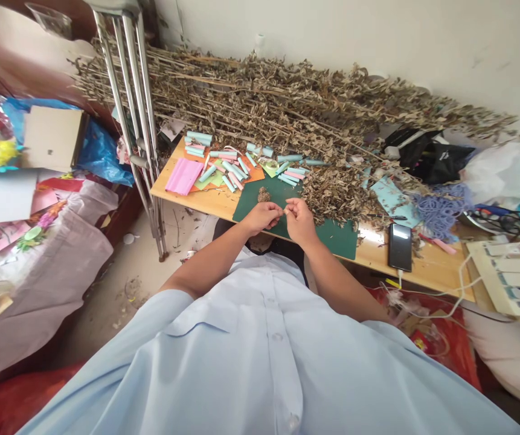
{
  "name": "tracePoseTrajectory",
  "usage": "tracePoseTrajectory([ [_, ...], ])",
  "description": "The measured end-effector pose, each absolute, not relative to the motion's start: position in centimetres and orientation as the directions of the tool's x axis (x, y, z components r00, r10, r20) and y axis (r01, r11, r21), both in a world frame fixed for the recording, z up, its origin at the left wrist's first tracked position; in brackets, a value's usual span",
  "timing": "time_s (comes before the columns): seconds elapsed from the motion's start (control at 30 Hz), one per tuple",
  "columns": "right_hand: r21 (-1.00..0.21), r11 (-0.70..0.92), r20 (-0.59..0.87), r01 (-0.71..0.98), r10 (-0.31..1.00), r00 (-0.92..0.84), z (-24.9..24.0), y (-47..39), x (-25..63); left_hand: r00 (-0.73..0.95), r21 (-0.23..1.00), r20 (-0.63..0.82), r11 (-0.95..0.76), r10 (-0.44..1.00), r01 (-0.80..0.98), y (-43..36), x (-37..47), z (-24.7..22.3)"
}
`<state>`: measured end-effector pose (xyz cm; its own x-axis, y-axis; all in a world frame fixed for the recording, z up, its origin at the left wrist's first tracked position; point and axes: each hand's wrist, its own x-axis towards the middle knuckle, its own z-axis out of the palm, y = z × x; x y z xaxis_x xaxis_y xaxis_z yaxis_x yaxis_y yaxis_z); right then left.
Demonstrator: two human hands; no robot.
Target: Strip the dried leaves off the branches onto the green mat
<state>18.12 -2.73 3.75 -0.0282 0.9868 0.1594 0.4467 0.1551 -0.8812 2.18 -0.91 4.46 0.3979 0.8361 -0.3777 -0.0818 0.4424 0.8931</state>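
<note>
My left hand [265,217] and my right hand [299,219] meet over the near edge of a dark green mat [341,240]. Fingers of both hands are pinched close together; something small and pale shows between the fingertips, too small to name. Just beyond my left hand lies a small brown clump of dried plant matter [264,194]. A heap of dried leaves [341,194] covers the mat to the right of my right hand. Past the mat, several light blue and pink paper rolls [232,169] lie scattered.
Long dried leafy stalks [260,90] are piled along the wall. Metal crutches [137,103] stand at the table's left end. Pink paper [184,176] lies at left. On the right are a phone [400,246] with a cable, purple-blue yarn [443,208] and a power strip [507,278].
</note>
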Motion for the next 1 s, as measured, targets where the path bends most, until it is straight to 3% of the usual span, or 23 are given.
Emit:
tracePoseTrajectory([
  [0.7, -0.819, 0.165, 0.231, 0.55, 0.972, 0.052, 3.7, -2.7, 18.2, 0.404, 0.886, -0.386, 0.455, 0.829, -0.089, -0.7, 2.1, 4.3],
  [0.87, -0.871, 0.128, 0.244, 0.474, 0.951, 0.19, 4.7, -1.3, 19.9, 0.427, 0.87, -0.375, 0.472, 0.823, -0.145, -0.6, 2.0, 4.0],
  [1.0, -0.905, 0.097, 0.178, 0.414, 0.971, 0.162, 5.4, -1.6, 20.2, 0.415, 0.868, -0.382, 0.475, 0.825, -0.146, -0.6, 2.0, 3.8],
])
